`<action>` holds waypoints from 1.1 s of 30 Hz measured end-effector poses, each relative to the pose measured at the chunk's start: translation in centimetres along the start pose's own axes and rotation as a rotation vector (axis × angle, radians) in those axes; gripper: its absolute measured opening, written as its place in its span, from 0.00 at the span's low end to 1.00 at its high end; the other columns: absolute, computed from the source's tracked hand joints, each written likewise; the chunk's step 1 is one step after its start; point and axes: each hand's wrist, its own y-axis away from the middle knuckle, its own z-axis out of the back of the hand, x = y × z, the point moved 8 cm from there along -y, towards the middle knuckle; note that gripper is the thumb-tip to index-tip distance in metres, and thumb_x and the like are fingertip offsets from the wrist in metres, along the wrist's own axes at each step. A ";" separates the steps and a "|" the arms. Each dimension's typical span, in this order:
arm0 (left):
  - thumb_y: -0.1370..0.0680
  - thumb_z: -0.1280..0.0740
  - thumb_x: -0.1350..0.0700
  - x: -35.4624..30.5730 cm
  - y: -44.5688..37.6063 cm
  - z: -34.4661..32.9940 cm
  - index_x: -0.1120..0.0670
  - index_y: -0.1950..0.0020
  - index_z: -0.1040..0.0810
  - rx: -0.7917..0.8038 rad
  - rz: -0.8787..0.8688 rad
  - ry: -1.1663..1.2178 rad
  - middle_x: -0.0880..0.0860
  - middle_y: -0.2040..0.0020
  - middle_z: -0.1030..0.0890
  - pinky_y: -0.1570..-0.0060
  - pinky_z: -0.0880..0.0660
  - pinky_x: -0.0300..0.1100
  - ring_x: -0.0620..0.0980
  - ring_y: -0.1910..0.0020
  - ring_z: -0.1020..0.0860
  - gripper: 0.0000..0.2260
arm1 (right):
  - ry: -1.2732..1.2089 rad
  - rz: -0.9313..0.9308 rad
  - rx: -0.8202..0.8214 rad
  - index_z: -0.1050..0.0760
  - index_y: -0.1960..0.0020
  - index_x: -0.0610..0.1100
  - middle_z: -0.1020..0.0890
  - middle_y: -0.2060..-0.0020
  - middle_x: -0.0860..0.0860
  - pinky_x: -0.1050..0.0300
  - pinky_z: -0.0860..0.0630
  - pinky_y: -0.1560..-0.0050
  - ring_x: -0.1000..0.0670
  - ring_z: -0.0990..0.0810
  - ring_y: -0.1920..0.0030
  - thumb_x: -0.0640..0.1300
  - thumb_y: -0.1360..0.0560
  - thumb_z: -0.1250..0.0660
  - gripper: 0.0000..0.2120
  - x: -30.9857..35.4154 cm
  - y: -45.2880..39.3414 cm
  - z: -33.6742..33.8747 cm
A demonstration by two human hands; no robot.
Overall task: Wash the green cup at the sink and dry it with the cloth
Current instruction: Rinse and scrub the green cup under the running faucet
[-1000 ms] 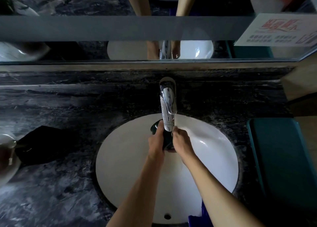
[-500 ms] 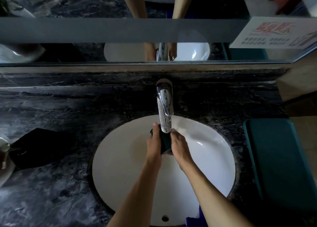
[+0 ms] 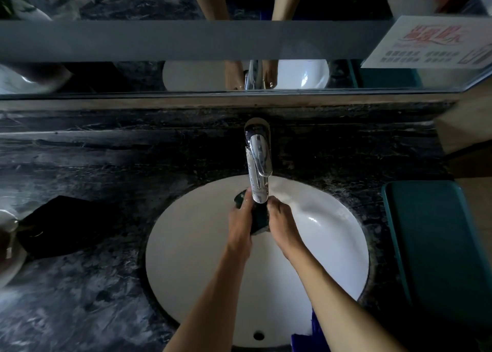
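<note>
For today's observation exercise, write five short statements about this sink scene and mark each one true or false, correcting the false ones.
1. Both hands hold the green cup over the white sink. True: the left hand and right hand grip it from either side.
2. The cup sits below the chrome tap. True.
3. The dark cloth is wrapped around the cup. False: it lies on the marble counter, left of the sink.
4. The teal bin stands left of the sink. False: it is on the right.
5. A mirror runs behind the tap. True: it reflects the arms and basin.
</note>
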 end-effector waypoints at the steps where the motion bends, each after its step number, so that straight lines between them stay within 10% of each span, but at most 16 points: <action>1: 0.15 0.36 0.42 0.1 0.0 0.0 0.53 0.46 0.15 -0.003 0.001 -0.001 0.61 0.47 0.12 0.51 0.16 0.53 0.60 0.47 0.13 0.17 | 0.065 0.031 0.000 0.22 0.47 0.43 0.17 0.50 0.42 0.52 0.25 0.51 0.41 0.18 0.47 0.44 0.14 0.47 0.15 0.5 0.0 -0.2; 4: 0.13 0.43 0.40 -0.6 0.4 0.0 0.52 0.54 0.17 -0.021 -0.074 -0.060 0.48 0.66 0.17 0.71 0.23 0.36 0.49 0.65 0.20 0.23 | 0.151 0.039 0.005 0.28 0.28 0.56 0.16 0.37 0.50 0.53 0.25 0.46 0.43 0.18 0.38 0.60 0.17 0.45 0.20 1.2 0.8 -0.8; 9: 0.10 0.52 0.47 -2.3 1.8 -0.5 0.64 0.53 0.24 -0.045 -0.306 -0.151 0.54 0.63 0.23 0.65 0.26 0.37 0.44 0.65 0.25 0.27 | 0.283 0.064 -0.094 0.28 0.41 0.50 0.14 0.46 0.47 0.49 0.25 0.50 0.40 0.17 0.43 0.79 0.35 0.48 0.38 2.2 1.1 -0.5; 15: 0.10 0.49 0.46 -0.6 1.1 -0.2 0.60 0.53 0.22 -0.050 -0.139 -0.026 0.50 0.66 0.23 0.68 0.26 0.36 0.49 0.65 0.26 0.25 | 0.318 0.001 -0.095 0.29 0.31 0.37 0.20 0.39 0.34 0.38 0.23 0.39 0.32 0.20 0.39 0.45 0.14 0.50 0.19 1.0 -0.4 -0.6; 19: 0.13 0.48 0.36 0.5 0.8 -0.2 0.60 0.36 0.18 0.053 0.017 0.020 0.62 0.47 0.15 0.48 0.20 0.55 0.58 0.48 0.17 0.31 | 0.084 -0.034 -0.133 0.24 0.42 0.30 0.19 0.45 0.30 0.42 0.24 0.41 0.31 0.20 0.42 0.48 0.13 0.48 0.22 -0.4 -0.8 0.0; 23: 0.11 0.50 0.43 -0.9 1.2 0.5 0.60 0.57 0.24 -0.126 -0.155 -0.074 0.55 0.65 0.28 0.66 0.33 0.42 0.45 0.69 0.29 0.28 | 0.191 0.014 -0.207 0.27 0.49 0.41 0.17 0.46 0.35 0.48 0.31 0.50 0.33 0.20 0.43 0.42 0.13 0.49 0.14 0.1 0.1 -0.7; 27: 0.09 0.51 0.49 -1.3 1.3 1.3 0.57 0.64 0.31 -0.237 -0.215 -0.099 0.50 0.73 0.30 0.75 0.34 0.38 0.42 0.78 0.35 0.26 | 0.216 0.121 -0.200 0.26 0.32 0.43 0.18 0.39 0.41 0.50 0.29 0.47 0.38 0.21 0.38 0.55 0.17 0.38 0.19 1.6 1.3 -2.0; 30: 0.10 0.50 0.49 -0.9 0.8 1.1 0.60 0.61 0.27 -0.138 -0.206 -0.078 0.48 0.71 0.26 0.73 0.31 0.36 0.42 0.72 0.30 0.26 | 0.235 0.062 -0.129 0.26 0.32 0.48 0.17 0.40 0.45 0.50 0.25 0.45 0.41 0.20 0.38 0.62 0.21 0.35 0.24 0.7 0.2 -1.7; 33: 0.12 0.43 0.44 0.3 0.4 0.6 0.57 0.48 0.19 -0.030 -0.061 0.017 0.49 0.64 0.19 0.69 0.23 0.37 0.44 0.67 0.20 0.21 | 0.248 0.069 -0.151 0.21 0.42 0.38 0.14 0.48 0.39 0.54 0.24 0.53 0.36 0.16 0.45 0.44 0.16 0.39 0.12 1.4 -0.5 -0.9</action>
